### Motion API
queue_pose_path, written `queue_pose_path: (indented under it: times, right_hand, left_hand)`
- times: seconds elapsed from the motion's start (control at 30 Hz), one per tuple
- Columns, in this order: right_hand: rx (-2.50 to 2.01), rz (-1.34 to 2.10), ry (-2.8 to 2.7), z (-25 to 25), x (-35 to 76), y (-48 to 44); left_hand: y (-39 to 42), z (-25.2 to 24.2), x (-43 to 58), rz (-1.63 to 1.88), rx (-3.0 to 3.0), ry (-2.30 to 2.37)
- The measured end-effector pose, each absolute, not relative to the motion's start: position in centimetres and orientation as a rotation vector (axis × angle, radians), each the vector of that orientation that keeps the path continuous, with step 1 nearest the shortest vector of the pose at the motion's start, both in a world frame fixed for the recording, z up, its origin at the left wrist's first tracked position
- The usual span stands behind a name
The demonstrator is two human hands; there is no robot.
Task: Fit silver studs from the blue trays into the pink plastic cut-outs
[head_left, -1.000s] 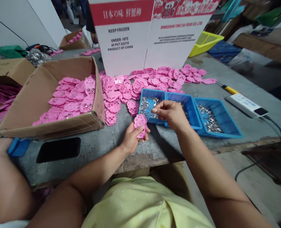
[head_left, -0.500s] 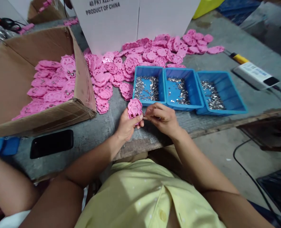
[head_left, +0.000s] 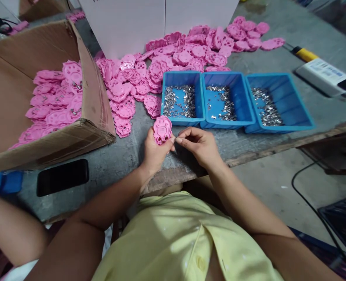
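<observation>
Two hands meet just above the near edge of the desk (head_left: 117,168). The left hand (head_left: 154,150) has its grip clamped on a pink plastic piece (head_left: 162,130), held upright with its moulded face toward the camera. The right hand (head_left: 198,144) has thumb and forefinger pinched together at the piece's right edge, apparently on something tiny; what is between them is too small to make out.

A slip looks possible: whatever is pinched is very small, and both hands hang over the desk's near edge, so a dropped bit would likely fall to the floor. The piece is held only by its lower part, so pressing at its side could twist it in the grip.

The piece is flat, scalloped and paw-like, with raised ridges and a matte finish. Many like it lie heaped toward the far edge (head_left: 190,50) and inside an open cardboard box (head_left: 52,144) at the left edge. Three shallow blue plastic trays (head_left: 202,99) sit side by side just beyond the hands, each strewn with small shiny metal parts (head_left: 180,101). The desk top is rough, grey and worn. A black phone (head_left: 62,176) lies flat near the left front.
</observation>
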State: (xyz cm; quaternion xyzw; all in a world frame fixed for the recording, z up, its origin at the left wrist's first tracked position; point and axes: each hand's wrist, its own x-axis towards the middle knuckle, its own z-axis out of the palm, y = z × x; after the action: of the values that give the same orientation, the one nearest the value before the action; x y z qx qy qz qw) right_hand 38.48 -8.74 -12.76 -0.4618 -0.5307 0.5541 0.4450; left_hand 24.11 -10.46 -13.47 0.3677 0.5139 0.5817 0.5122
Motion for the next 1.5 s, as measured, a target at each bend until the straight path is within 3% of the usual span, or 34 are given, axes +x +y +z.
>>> queue_pose_path:
  times: [0.43,1.5]
  right_hand:
    - [-1.111,1.586,-0.975,-12.2,38.0,-8.5]
    - [-1.120,1.293,-1.184,-11.9,38.9,-9.3]
  left_hand:
    - [-10.5,-12.3,24.0,1.298,0.658,0.930]
    - [-11.0,-12.0,23.7,1.243,0.656,0.706]
